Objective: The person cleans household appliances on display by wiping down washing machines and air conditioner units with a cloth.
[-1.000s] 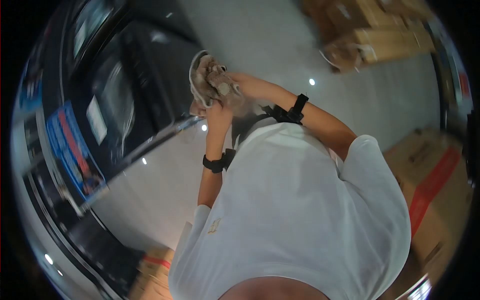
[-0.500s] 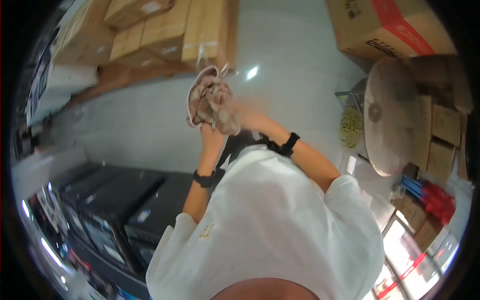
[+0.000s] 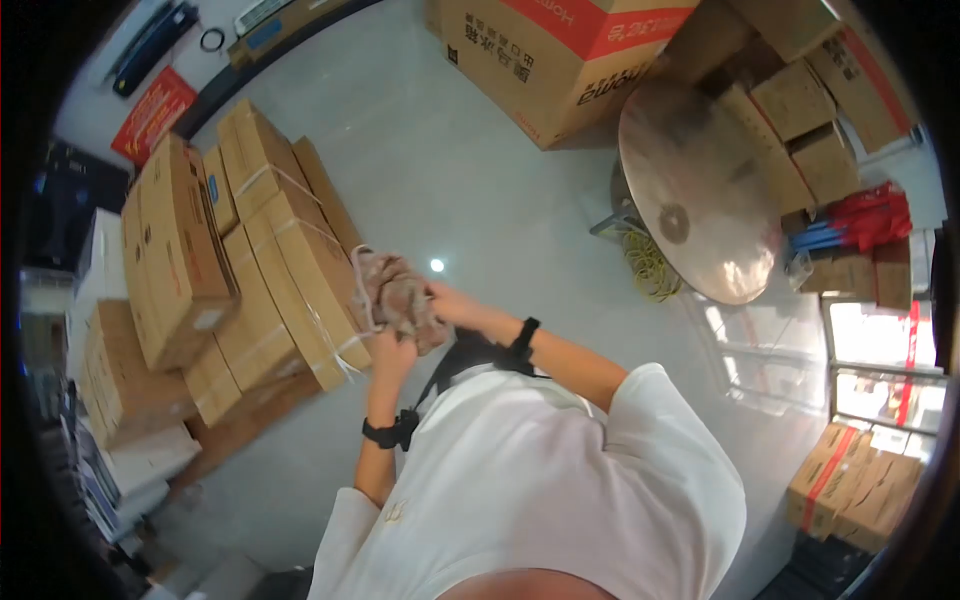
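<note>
A crumpled cloth (image 3: 398, 298) with a pinkish-brown checked pattern and a pale edge is bunched up in front of my body. My left hand (image 3: 392, 352) grips it from below, its fingers mostly covered by the folds. From the right side my right hand (image 3: 455, 308) closes on the same cloth, its fingertips hidden in the fabric. Both wrists wear black bands.
Strapped cardboard boxes (image 3: 265, 290) are stacked at left, close to the cloth. A large Homa carton (image 3: 560, 70) stands at the top. To the right are a big round disc (image 3: 690, 190) and a coil of yellow cord (image 3: 648, 268). Tiled floor (image 3: 420, 150) lies between.
My view has swung round, so the box stack sits lower and nearer the hands. The cloth stays in my hands; the right hand, blurred before, is now clearer against it.
</note>
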The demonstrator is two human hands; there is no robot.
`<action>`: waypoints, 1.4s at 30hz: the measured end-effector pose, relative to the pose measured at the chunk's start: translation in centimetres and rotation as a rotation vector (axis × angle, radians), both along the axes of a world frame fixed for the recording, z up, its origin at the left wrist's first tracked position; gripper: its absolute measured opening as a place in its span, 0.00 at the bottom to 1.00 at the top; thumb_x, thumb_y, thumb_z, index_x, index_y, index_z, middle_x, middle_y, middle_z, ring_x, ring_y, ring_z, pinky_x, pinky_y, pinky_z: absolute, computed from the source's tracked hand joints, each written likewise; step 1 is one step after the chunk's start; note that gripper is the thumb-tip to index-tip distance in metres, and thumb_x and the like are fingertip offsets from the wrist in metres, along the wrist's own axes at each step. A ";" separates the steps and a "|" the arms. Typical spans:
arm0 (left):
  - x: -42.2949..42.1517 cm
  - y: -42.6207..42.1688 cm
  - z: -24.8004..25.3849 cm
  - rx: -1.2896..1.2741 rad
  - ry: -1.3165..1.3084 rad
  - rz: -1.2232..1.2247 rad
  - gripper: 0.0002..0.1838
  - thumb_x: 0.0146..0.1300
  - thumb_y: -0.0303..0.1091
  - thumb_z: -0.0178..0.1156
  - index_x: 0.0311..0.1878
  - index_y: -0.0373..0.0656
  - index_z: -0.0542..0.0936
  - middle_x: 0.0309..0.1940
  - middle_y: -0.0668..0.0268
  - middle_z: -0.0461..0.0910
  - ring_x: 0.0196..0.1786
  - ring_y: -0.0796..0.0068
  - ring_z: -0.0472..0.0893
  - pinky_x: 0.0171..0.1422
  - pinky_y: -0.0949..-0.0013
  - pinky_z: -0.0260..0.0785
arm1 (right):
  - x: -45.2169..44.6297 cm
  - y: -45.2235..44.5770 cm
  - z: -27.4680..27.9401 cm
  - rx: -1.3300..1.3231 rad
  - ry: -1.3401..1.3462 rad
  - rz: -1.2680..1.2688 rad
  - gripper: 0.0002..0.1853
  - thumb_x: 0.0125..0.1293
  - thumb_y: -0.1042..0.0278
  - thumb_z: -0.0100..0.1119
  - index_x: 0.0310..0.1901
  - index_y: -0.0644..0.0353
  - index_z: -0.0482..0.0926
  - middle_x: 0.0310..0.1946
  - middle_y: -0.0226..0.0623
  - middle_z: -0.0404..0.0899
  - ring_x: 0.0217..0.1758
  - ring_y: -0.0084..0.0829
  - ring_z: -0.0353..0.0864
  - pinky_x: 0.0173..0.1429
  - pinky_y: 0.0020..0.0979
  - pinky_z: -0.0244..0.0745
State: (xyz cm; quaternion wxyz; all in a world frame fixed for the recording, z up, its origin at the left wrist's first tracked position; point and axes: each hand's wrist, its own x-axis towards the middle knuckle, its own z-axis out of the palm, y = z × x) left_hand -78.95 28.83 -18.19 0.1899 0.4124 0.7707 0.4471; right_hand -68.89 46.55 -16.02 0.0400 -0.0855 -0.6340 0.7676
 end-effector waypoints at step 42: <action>-54.5 71.3 5.7 0.350 0.326 -0.186 0.04 0.61 0.28 0.57 0.33 0.43 0.81 0.35 0.57 0.85 0.40 0.50 0.84 0.46 0.50 0.77 | -54.8 63.5 -1.5 0.062 -0.020 -0.541 0.28 0.76 0.62 0.55 0.73 0.61 0.66 0.66 0.44 0.73 0.70 0.37 0.72 0.73 0.40 0.68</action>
